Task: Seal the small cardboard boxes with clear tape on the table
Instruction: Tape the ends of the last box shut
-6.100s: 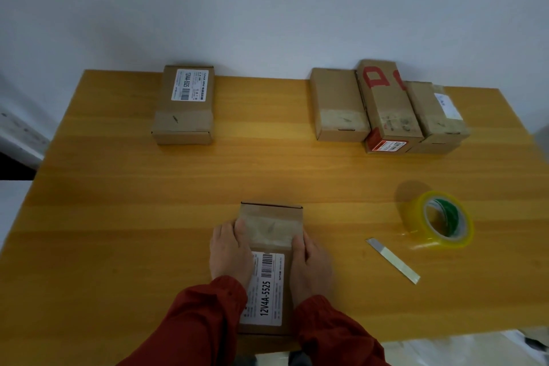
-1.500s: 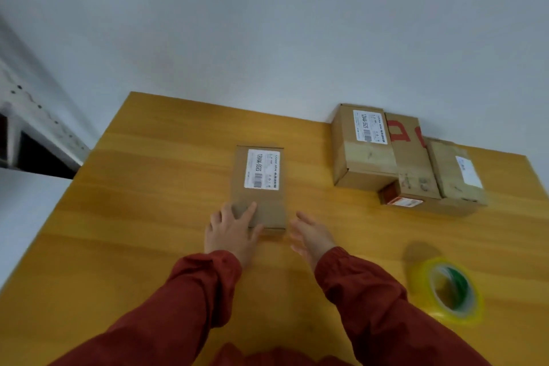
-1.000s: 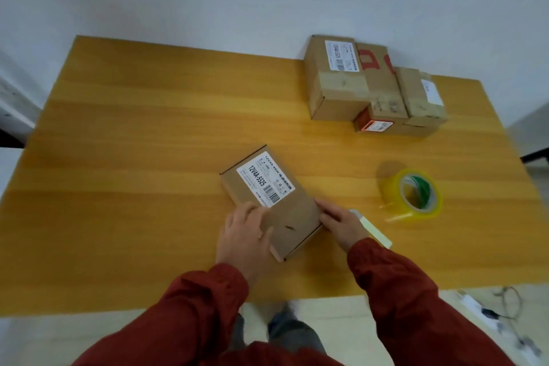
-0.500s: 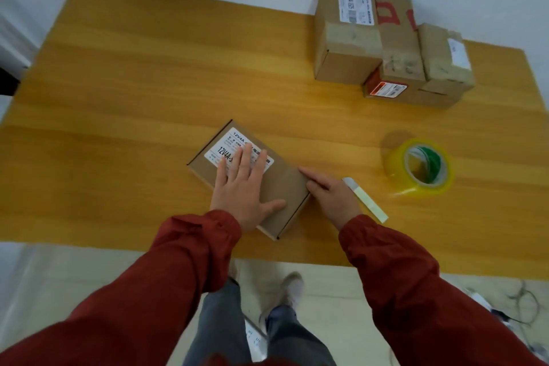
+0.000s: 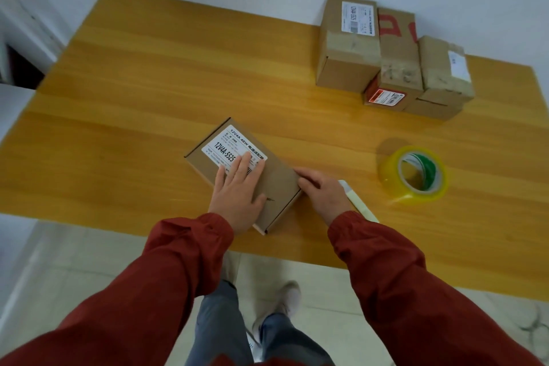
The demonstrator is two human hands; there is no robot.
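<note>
A small flat cardboard box (image 5: 276,184) with a white label lies at an angle near the table's front edge. My left hand (image 5: 237,193) rests flat on its top with straight fingers, partly over the label. Beside the box's right edge, my right hand (image 5: 322,192) touches that side; its fingertips are hidden. A roll of clear tape (image 5: 414,175) stands to the right. Between the roll and my right hand lies a pale flat cutter strip (image 5: 359,202).
Several cardboard boxes (image 5: 389,53) are stacked at the back right of the wooden table (image 5: 133,98), against the white wall. The front table edge runs just below my hands; floor and my legs show beneath it.
The box was pulled from the table's middle towards the front edge and turned diagonal. My left hand moved onto its top; in the last half second almost nothing moved.
</note>
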